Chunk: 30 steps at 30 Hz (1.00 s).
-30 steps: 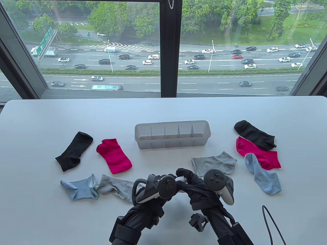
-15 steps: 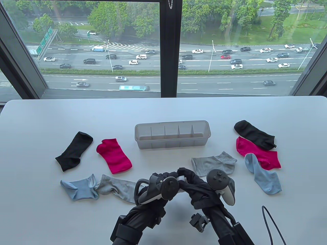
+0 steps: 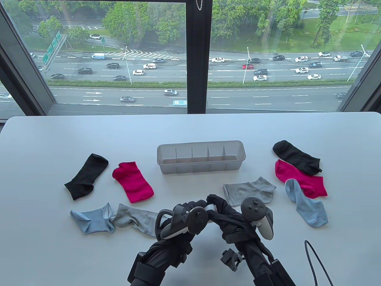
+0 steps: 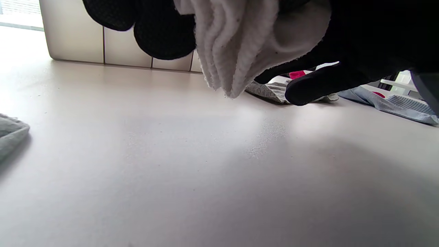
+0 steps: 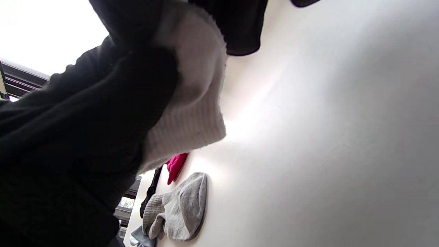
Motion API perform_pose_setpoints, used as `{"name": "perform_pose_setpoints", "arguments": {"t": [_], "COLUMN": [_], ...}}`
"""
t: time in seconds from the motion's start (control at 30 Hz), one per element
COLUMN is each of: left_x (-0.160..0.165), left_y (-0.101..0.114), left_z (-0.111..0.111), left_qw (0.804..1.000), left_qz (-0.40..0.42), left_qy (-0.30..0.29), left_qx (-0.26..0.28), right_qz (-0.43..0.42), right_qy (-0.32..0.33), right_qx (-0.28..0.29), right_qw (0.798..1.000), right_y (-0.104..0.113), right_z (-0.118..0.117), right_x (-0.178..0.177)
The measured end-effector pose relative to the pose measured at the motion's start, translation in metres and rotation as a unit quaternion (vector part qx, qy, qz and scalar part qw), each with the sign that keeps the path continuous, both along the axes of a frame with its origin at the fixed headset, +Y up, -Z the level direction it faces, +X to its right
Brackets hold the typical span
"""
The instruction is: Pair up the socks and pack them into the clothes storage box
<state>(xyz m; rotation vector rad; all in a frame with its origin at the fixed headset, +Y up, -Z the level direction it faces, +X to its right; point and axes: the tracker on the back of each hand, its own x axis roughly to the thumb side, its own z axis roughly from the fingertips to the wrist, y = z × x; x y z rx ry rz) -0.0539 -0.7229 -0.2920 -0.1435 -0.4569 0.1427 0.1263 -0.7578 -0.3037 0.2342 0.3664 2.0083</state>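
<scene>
Low in the middle of the table view, both gloved hands meet around a bundle of white socks (image 3: 210, 207). My left hand (image 3: 195, 206) grips it from the left and my right hand (image 3: 218, 203) from the right, fingers curled round it. In the left wrist view the folded white socks (image 4: 236, 44) hang just above the table between black fingers (image 4: 161, 34). The right wrist view shows the white socks (image 5: 197, 103) wrapped by the glove. The clear divided storage box (image 3: 202, 170) stands behind the hands, with nothing seen inside.
Left of the box lie a black sock (image 3: 86, 175), a pink sock (image 3: 133, 181), a light blue sock (image 3: 92, 222) and a grey sock (image 3: 134, 222). To the right lie a grey sock (image 3: 248, 192), a black sock (image 3: 296, 156), a pink sock (image 3: 300, 178) and a blue sock (image 3: 306, 207).
Both hands have shifted only slightly while holding the white socks. The socks on the table and the box lie as before.
</scene>
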Motion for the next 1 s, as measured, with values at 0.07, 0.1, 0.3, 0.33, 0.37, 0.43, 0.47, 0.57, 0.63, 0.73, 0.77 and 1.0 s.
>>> {"name": "perform_pose_setpoints", "arguments": {"t": [0.07, 0.1, 0.3, 0.33, 0.37, 0.43, 0.47, 0.57, 0.63, 0.73, 0.77, 1.0], "left_x": [0.001, 0.001, 0.009, 0.011, 0.012, 0.011, 0.01, 0.008, 0.008, 0.009, 0.009, 0.01], "left_y": [0.0, 0.001, 0.002, 0.002, 0.002, 0.0, -0.001, -0.001, 0.0, 0.002, 0.003, 0.002], "left_z": [-0.001, -0.001, 0.005, 0.006, 0.007, 0.005, 0.005, 0.004, 0.002, 0.001, 0.001, 0.003], "left_qw": [1.0, 1.0, 0.996, 0.996, 0.995, 0.996, 0.996, 0.996, 0.997, 0.995, 0.995, 0.996], "left_qz": [0.017, 0.013, -0.061, -0.064, -0.069, -0.075, -0.076, -0.077, -0.066, -0.088, -0.089, -0.07], "left_qy": [-0.002, 0.001, 0.008, 0.006, 0.01, 0.002, 0.004, 0.011, 0.012, 0.022, 0.022, 0.008], "left_qx": [0.005, 0.001, 0.061, 0.056, 0.069, 0.055, 0.048, 0.05, 0.047, 0.032, 0.036, 0.061], "right_qz": [0.009, 0.007, 0.009, 0.001, -0.008, -0.018, -0.021, 0.003, -0.005, -0.014, -0.011, -0.015], "right_qy": [-0.006, -0.006, -0.016, -0.008, 0.006, 0.027, 0.036, 0.011, -0.001, -0.021, -0.024, 0.037], "right_qx": [0.003, 0.001, -0.021, -0.028, -0.026, -0.02, -0.019, -0.005, -0.015, -0.031, -0.031, -0.002], "right_qw": [1.0, 1.0, 1.0, 1.0, 1.0, 0.999, 0.999, 1.0, 1.0, 0.999, 0.999, 0.999], "right_y": [0.0, -0.002, -0.007, -0.007, -0.007, -0.005, -0.004, -0.002, -0.005, -0.008, -0.009, 0.0], "right_z": [-0.001, 0.0, -0.001, 0.0, 0.0, 0.0, 0.001, 0.002, 0.002, 0.002, 0.001, 0.002], "right_x": [0.003, 0.004, 0.003, 0.002, 0.001, 0.0, 0.0, -0.002, 0.0, 0.002, 0.003, 0.0]}}
